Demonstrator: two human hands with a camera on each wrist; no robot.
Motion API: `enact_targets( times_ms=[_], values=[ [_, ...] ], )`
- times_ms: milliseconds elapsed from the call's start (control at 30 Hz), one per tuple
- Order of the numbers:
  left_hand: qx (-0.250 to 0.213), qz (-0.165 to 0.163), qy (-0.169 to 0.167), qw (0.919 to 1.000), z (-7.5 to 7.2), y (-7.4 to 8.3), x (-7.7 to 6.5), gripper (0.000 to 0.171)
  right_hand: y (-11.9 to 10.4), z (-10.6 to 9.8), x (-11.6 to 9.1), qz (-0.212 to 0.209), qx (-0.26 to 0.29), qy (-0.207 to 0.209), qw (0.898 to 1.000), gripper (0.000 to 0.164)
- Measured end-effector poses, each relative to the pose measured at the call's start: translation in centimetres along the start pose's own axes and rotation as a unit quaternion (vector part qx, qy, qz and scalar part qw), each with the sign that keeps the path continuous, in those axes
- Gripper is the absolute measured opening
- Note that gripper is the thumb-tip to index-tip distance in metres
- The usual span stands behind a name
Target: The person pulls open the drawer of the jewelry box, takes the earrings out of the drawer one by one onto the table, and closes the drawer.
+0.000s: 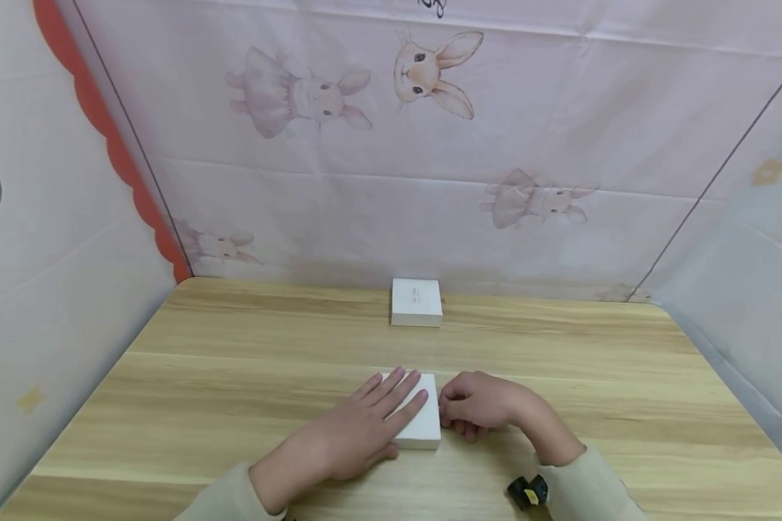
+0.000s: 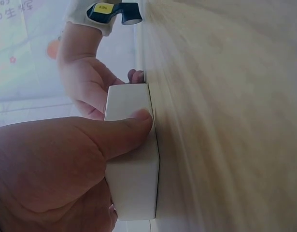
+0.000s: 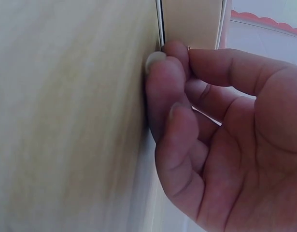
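A flat white box (image 1: 423,427) lies on the table in front of me. My left hand (image 1: 358,434) holds it, fingers spread over the lid. In the left wrist view the thumb (image 2: 131,133) presses against the near side wall of this white box (image 2: 131,188). At the box's right side is my right hand (image 1: 485,401), its fingers bent. The right wrist view shows the thumb and index finger of this right hand (image 3: 225,125) pinching at the white box's side (image 3: 191,21). Whatever is between those fingertips is hidden.
A second white box (image 1: 415,304) with small print on its lid stands at the back of the wooden table (image 1: 234,376). A small brownish bit (image 1: 443,300) sticks out at its right. Behind the table hangs a rabbit-print cloth (image 1: 365,224). A black device (image 1: 528,492) sits by the right cuff.
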State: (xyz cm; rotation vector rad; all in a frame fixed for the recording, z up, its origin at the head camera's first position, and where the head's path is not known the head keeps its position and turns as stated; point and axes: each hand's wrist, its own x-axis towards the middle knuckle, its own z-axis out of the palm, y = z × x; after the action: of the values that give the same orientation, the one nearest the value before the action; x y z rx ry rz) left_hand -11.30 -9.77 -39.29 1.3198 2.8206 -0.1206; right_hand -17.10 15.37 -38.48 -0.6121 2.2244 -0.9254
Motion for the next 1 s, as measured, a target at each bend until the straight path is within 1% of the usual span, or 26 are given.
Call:
enact_targets(
  times_ms=[200, 533, 733, 1000],
  values=[
    [-0.004, -0.001, -0.006, 1.0, -0.04, 0.03, 0.09, 0.077, 0.08, 0.12, -0.02, -0.009, 0.002, 0.003, 1.0, 0.025],
    [-0.025, -0.005, 0.001, 0.9997, -0.11, 0.23, 0.05, 0.076, 0.0, -0.04, 0.1, -0.01, -0.01, -0.002, 1.0, 0.024],
    [-0.023, -0.01, 0.001, 0.9997, 0.1, 0.28, 0.0, 0.077, -0.01, 0.03, 0.18, -0.009, -0.015, -0.001, 1.0, 0.024],
    [-0.022, -0.001, 0.003, 0.9998, 0.11, 0.25, 0.29, 0.077, 0.17, -0.02, -0.12, -0.002, -0.013, 0.004, 1.0, 0.024]
  ],
)
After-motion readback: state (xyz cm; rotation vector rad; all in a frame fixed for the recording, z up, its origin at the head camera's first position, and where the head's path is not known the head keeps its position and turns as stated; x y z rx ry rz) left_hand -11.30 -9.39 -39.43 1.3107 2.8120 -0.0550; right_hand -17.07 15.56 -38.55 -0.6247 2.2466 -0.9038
